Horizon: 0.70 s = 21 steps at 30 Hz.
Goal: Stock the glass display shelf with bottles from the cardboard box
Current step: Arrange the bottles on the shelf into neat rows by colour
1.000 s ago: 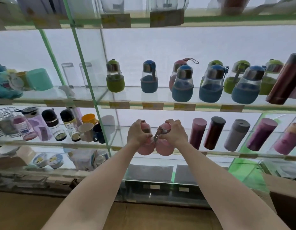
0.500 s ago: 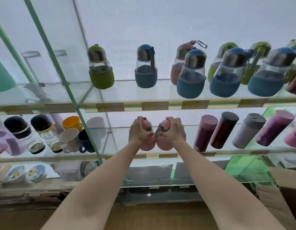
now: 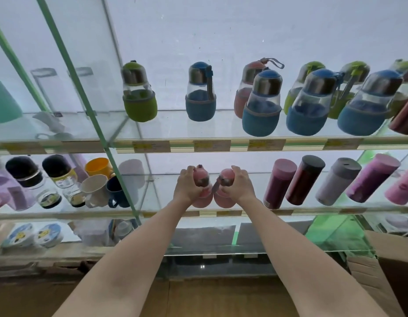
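On shelf [image 3: 255, 212]: 2 gripped pink bottles [image 3: 204, 200]

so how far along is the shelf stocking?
Done: the upper shelf already carries a row of green, blue and pink sleeved bottles. In hand: the left hand and right hand each grip a pink bottle by the neck, at the lower shelf left of the tumblers. Left: letting go. The cardboard box is only partly visible, so remaining stock can't be told.
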Each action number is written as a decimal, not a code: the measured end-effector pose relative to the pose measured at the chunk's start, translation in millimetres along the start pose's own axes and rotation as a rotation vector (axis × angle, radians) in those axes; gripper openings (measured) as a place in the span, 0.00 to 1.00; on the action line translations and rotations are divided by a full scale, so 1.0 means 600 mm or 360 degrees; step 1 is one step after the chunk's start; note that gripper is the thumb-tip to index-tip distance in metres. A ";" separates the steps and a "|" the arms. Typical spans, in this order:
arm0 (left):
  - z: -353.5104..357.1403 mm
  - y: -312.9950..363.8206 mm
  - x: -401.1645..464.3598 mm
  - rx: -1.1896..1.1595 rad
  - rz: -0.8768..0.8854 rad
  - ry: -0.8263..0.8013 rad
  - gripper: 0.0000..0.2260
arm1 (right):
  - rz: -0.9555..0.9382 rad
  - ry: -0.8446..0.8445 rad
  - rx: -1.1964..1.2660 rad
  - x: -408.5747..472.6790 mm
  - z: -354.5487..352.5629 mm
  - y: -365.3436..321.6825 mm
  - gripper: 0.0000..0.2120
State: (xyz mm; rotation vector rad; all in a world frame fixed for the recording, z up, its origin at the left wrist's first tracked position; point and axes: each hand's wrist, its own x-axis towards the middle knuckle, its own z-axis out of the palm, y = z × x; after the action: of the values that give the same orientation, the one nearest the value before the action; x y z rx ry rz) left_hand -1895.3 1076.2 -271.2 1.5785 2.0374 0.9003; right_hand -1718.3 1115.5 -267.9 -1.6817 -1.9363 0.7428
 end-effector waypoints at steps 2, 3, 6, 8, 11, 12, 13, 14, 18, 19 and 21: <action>-0.011 0.009 -0.024 0.0031 -0.0018 0.0044 0.33 | -0.0038 0.0001 0.0024 -0.021 -0.015 -0.005 0.38; -0.017 0.015 -0.036 0.0035 -0.0029 0.0071 0.32 | -0.0049 0.0001 0.0041 -0.032 -0.024 -0.008 0.37; -0.035 0.042 -0.077 0.0065 -0.0056 0.0152 0.24 | -0.0111 0.0003 0.0061 -0.070 -0.062 -0.014 0.34; -0.046 0.064 -0.100 0.0085 -0.0059 0.0181 0.17 | -0.0175 -0.0003 0.0063 -0.091 -0.088 -0.021 0.30; -0.064 0.110 -0.137 0.0063 -0.0029 0.0249 0.11 | -0.0275 0.0021 0.0069 -0.127 -0.133 -0.032 0.25; -0.069 0.128 -0.150 0.0050 -0.0008 0.0284 0.11 | -0.0304 0.0039 0.0064 -0.140 -0.150 -0.036 0.24; -0.073 0.142 -0.158 0.0033 0.0006 0.0314 0.11 | -0.0326 0.0056 0.0072 -0.148 -0.162 -0.040 0.24; -0.076 0.158 -0.166 0.0010 0.0019 0.0345 0.11 | -0.0350 0.0073 0.0088 -0.157 -0.176 -0.044 0.23; -0.093 0.221 -0.193 -0.0062 0.0061 0.0439 0.13 | -0.0425 0.0136 0.0148 -0.186 -0.231 -0.055 0.23; -0.098 0.232 -0.194 -0.0065 0.0069 0.0452 0.13 | -0.0433 0.0146 0.0154 -0.188 -0.241 -0.057 0.24; -0.114 0.258 -0.196 -0.0069 0.0124 0.0469 0.14 | -0.0453 0.0180 0.0149 -0.191 -0.266 -0.064 0.24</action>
State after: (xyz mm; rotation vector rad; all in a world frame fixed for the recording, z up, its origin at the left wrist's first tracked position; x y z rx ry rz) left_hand -1800.9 970.2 -121.8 1.5888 2.1443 1.2630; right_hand -1625.0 1013.1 -122.9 -1.3271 -1.9736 0.6057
